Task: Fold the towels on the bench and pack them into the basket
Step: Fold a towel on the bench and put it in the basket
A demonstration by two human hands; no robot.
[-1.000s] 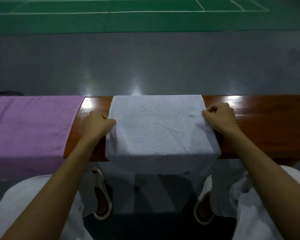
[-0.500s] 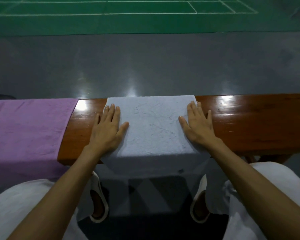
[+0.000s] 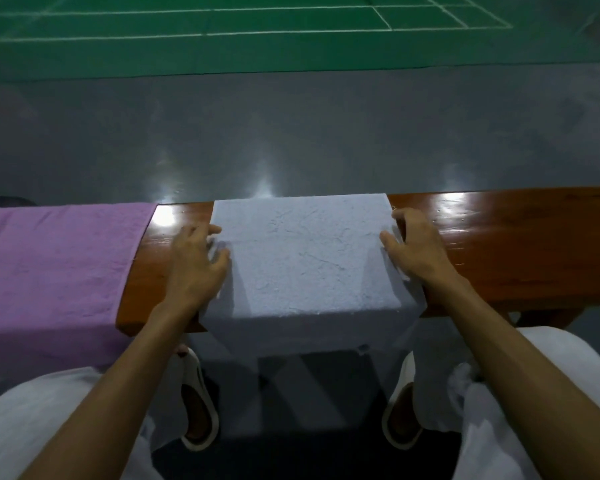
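Left hand (image 3: 194, 265), fingers curled, pinches left edge of grey towel (image 3: 302, 251); right hand (image 3: 414, 247) grips right edge likewise. Towel lies across bench (image 3: 516, 244) middle, front hanging over near edge. Purple towel (image 3: 56, 265) drapes bench left end.

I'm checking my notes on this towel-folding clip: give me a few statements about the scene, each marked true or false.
1. A purple towel lies to the left of the pale blue towel. True.
2. The pale blue towel lies wholly on the bench top. False: its near part hangs over the front edge.
3. The left hand and the right hand are at opposite side edges of the pale blue towel. True.
4. A basket stands on the bench. False: no basket shows in this view.
5. The two towels overlap. False: a strip of bare wood shows between them.
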